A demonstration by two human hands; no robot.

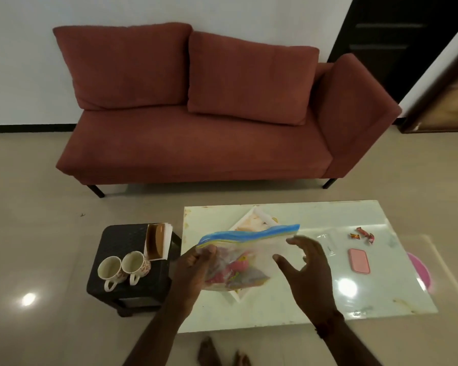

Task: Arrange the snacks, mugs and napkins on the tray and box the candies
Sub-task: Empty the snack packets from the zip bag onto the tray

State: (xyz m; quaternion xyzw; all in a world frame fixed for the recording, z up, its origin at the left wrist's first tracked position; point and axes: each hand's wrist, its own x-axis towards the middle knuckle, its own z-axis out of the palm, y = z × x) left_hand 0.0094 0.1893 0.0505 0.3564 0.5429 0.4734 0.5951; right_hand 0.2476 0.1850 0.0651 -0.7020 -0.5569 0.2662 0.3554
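Observation:
My left hand [193,270] grips the left edge of a clear zip bag [243,257] holding colourful snack packets, lifted above a white tray [245,220] on the glass table [381,299]. My right hand [307,270] hovers open just right of the bag, fingers spread, not gripping it. Two floral mugs [123,269] stand side by side on a dark stool [122,239] at the left, with a napkin holder [158,241] behind them. A few wrapped candies [362,235] lie at the table's far right, and a pink box [358,261] lies nearer.
A red sofa [196,143] stands beyond the table against the wall. A pink round object [421,270] sits under the table's right edge. A clear plastic bag [328,243] lies flat on the glass near the pink box. My bare feet [222,353] show below the table's front edge.

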